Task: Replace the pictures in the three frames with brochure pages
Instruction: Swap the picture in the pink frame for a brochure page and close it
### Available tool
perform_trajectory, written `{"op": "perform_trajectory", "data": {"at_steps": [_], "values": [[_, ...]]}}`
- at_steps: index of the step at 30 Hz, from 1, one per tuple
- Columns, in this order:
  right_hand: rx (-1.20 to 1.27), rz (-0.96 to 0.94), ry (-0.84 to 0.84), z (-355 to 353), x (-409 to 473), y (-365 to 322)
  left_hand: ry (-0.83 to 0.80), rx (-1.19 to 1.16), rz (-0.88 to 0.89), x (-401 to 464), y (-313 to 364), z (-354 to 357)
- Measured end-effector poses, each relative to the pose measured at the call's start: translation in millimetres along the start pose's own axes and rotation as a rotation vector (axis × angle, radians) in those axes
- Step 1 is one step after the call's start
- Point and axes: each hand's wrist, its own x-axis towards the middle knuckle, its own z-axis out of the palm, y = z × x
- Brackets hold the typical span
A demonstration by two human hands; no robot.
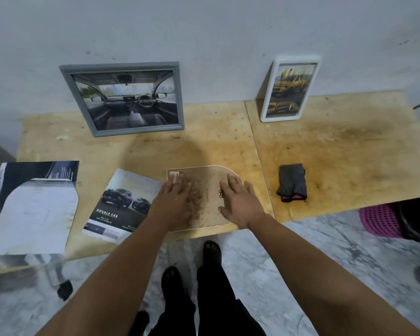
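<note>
A: Frames standing against the wall? 
B: I am counting two: one grey frame (121, 99), one white frame (290, 89).

A: Frames lying face down? 
B: One, the arched frame back (204, 190), making three frames.

A: Printed paper? 
B: I am listing one loose brochure page (118, 204) and one open brochure (32, 207).

A: Other stock? 
B: One folded dark cloth (292, 183) is lying on the surface (337, 151); one pink basket (380, 220) is sitting on the floor.
</note>
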Motion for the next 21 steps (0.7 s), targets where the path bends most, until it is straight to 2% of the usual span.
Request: {"op": "perform_trajectory", "data": {"at_steps": [4, 7, 16, 18, 21], "values": [[-0.005, 0.016, 0.006, 11, -20, -2, 0.12, -0.049, 0.029, -25, -1, 20], [0.017, 0.035, -0.037, 16, -21, -3, 0.05, -0.047, -0.008, -35, -10, 30], [0.251, 0.063, -0.083, 7, -14, 0, 0.03, -0.078, -0.105, -38, 0, 20], [0.385, 0.115, 0.037, 1, -14, 4, 0.068, -0.071, -0.116, -45, 4, 15], [0.591, 0.391, 0.314, -2, -14, 7, 0.072, -0.068, -0.09, -54, 8, 21]]}}
